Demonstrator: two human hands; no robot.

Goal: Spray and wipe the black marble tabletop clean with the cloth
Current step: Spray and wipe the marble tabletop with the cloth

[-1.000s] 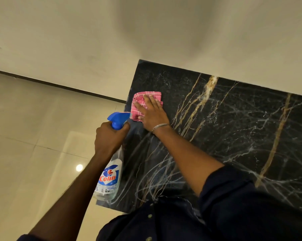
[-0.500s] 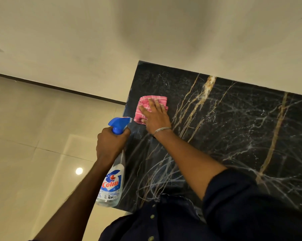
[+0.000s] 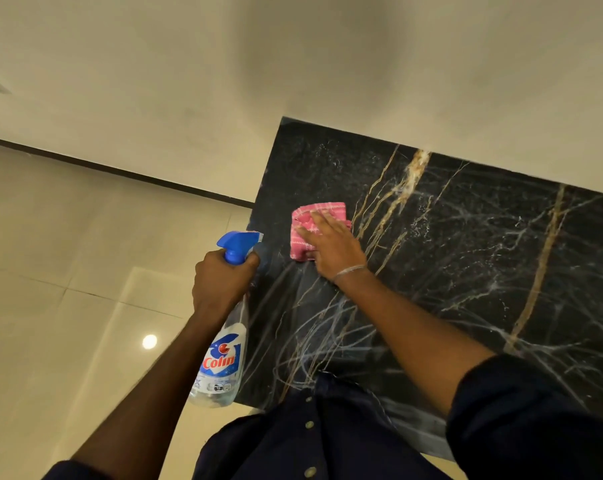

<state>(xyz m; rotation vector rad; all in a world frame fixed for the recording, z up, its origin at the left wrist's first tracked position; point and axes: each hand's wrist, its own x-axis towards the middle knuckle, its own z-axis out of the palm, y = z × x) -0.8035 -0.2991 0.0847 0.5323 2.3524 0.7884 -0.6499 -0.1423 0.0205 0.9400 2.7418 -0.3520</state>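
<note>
Pink checked cloth (image 3: pixel 319 216), at ten o'clock on black marble table (image 3: pixel 466 254), pressed under flat right hand (image 3: pixel 331 247); clear blue-trigger spray bottle (image 3: pixel 224 358) gripped by left hand (image 3: pixel 220 282). Could slip off edge through overreach.

Folded pink cloth (image 3: pixel 328 208) flat on black marble tabletop (image 3: pixel 466 254), nr left edge. Clear spray bottle (image 3: pixel 224 358), blue trigger, tilted just off it.
</note>
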